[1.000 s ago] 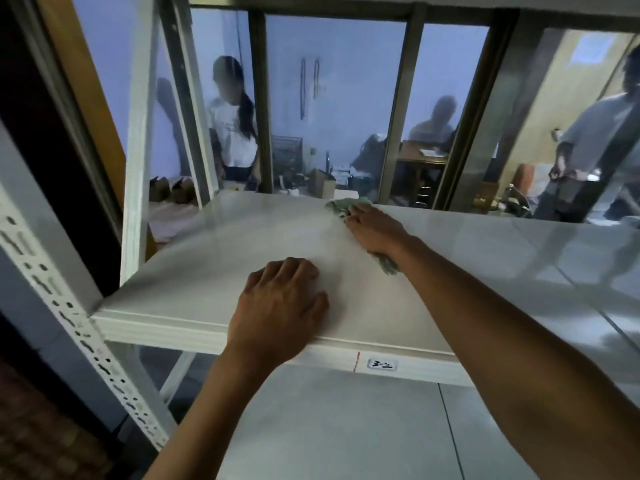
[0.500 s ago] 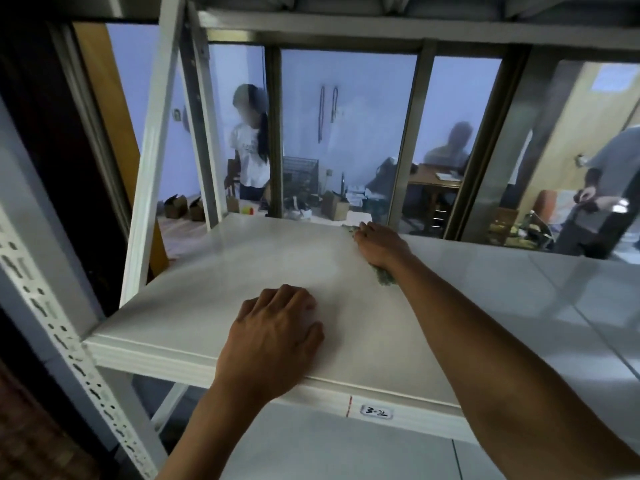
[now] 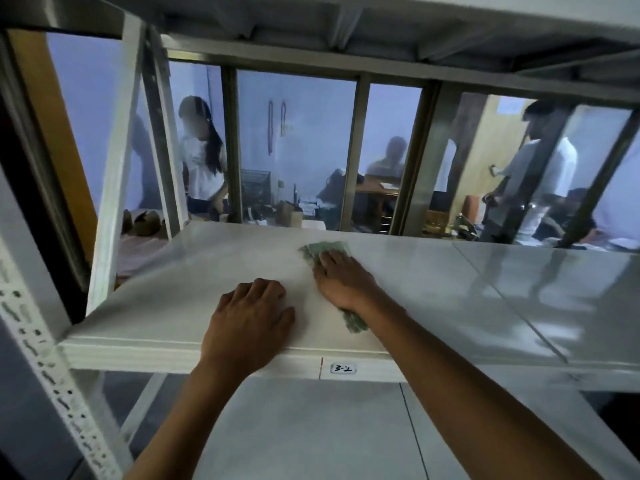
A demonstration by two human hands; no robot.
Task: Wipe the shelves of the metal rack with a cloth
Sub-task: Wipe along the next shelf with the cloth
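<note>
A white metal rack shelf (image 3: 166,299) spans the view at chest height. On its middle lies a green cloth (image 3: 323,250), flattened under my right hand (image 3: 343,282), whose fingers lie straight on it; a corner of the cloth sticks out below my wrist. My left hand (image 3: 249,320) rests palm down on the shelf near the front edge, fingers slightly bent, holding nothing. A small label reading 3-2 (image 3: 343,368) is stuck on the shelf's front lip.
A perforated white upright (image 3: 45,372) stands at the left front. Another shelf (image 3: 381,19) hangs overhead and a lower shelf (image 3: 311,431) sits beneath. Behind the rack a glazed partition (image 3: 298,147) shows several people in a room.
My right hand has pulled the cloth back from the shelf's far edge toward me. The camera has tilted up, showing the overhead shelf. My left hand stays in place.
</note>
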